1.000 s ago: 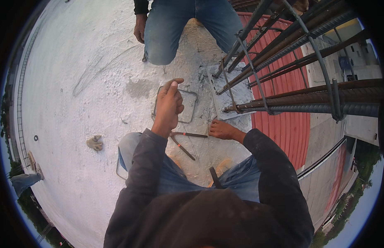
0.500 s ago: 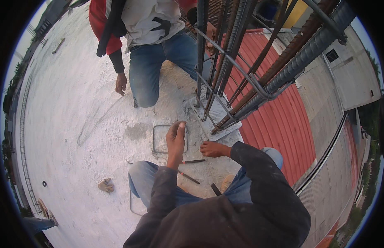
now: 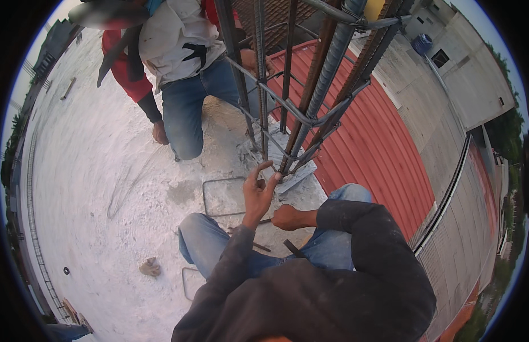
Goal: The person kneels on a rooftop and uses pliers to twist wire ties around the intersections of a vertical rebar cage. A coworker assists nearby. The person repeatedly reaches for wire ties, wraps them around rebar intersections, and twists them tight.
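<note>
I crouch on a white concrete slab before an upright rebar cage (image 3: pixel 301 108). My left hand (image 3: pixel 257 191) is raised at the foot of the cage, fingers curled apart, the fingertips close to a lower tie bar; nothing shows clearly in it. My right hand (image 3: pixel 287 217) rests low between my knees, closed around a thin dark metal rod (image 3: pixel 263 221) that sticks out to the left. A bent rectangular steel stirrup (image 3: pixel 210 196) lies flat on the slab just left of my left hand.
Another person in a red and white top and jeans (image 3: pixel 187 108) kneels left of the cage, one hand (image 3: pixel 159 132) hanging down. A second stirrup (image 3: pixel 187 283) and a small lump (image 3: pixel 150 266) lie by my left knee. A red corrugated roof (image 3: pixel 384 148) drops off to the right.
My left hand has opened from a fist and come up to the cage base. The view has tilted up, bringing more of the cage and the other person in. My right hand stays low.
</note>
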Demonstrator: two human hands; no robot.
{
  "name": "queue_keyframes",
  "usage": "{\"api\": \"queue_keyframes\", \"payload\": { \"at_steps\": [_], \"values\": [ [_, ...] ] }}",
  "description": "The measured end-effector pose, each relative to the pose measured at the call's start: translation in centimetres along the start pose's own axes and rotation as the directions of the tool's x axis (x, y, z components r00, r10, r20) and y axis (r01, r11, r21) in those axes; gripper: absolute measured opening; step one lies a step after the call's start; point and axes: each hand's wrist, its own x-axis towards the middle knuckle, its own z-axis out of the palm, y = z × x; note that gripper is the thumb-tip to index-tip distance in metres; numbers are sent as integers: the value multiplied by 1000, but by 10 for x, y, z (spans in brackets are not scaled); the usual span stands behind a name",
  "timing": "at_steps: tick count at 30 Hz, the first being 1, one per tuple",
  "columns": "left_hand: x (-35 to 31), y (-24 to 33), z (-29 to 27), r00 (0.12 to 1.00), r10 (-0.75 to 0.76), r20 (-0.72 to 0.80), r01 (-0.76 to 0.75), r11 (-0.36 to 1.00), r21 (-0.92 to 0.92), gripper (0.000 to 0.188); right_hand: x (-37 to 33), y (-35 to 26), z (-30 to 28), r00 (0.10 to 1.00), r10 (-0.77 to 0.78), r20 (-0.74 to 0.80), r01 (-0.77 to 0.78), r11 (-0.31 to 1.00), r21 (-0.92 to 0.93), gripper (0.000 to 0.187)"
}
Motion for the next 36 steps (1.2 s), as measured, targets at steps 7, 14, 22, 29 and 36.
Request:
{"api": "queue_keyframes", "payload": {
  "at_steps": [7, 14, 22, 29, 36],
  "values": [
    [17, 1, 36, 995, 98, -23, -101, 983, -154, 44, -89, -59, -111, 758, 553, -345, -467, 830, 304, 21],
    [-6, -5, 24, 929, 61, -365, -115, 985, -128, 29, -178, -115, -176, 244, 905, -349, -343, 417, 842, 18],
    [-28, 47, -32, 777, -239, -582, -96, 869, -485, 40, -200, -147, -155, -170, 957, -235, 72, 250, 966, 15],
    [-51, 99, 40, 969, -189, 160, 248, 733, -633, 40, -172, -144, -172, -32, 896, -443, 78, 444, 892, 18],
    [-55, 120, 75, 964, -256, 71, 222, 628, -746, 48, -159, -133, -190, -13, 661, -750, -131, 742, 657, 16]
  ]
}}
